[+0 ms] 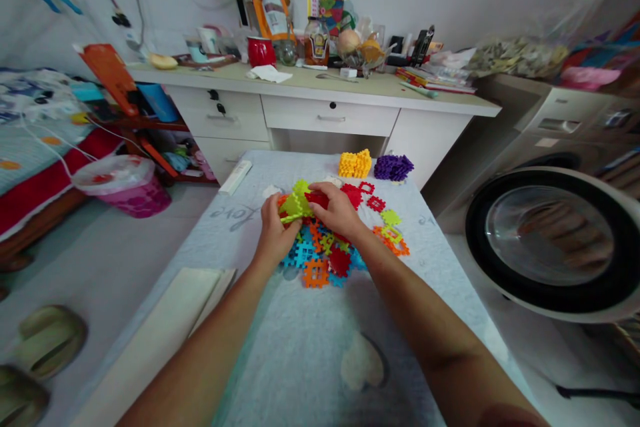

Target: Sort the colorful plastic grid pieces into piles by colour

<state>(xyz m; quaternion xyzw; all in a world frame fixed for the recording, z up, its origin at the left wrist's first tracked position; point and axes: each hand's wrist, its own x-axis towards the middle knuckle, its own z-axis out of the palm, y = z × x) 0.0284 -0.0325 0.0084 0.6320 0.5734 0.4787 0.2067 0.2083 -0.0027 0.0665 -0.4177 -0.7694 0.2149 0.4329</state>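
Observation:
My left hand (278, 230) is closed around yellow-green interlocking plastic pieces (299, 200), held over the near middle of a pile. My right hand (336, 208) is beside it, fingers closed on a red plastic piece (318, 199) that touches the yellow-green ones. Below both hands lies a loose pile of notched square pieces in blue (304, 253), orange (316, 273), red and yellow-green. More red pieces (376, 203) and yellow-green ones (391, 217) are scattered to the right. Behind them stand a stacked yellow bundle (355, 163) and a stacked purple bundle (394, 167).
A grey-blue cloth covers the table (300, 360). A white box (235, 177) lies at its far left corner, and pale boards (175, 320) along the left edge. At right, a washing machine door (550, 243) hangs open. A cluttered desk (330, 97) stands behind; a pink bin (125, 187) is left.

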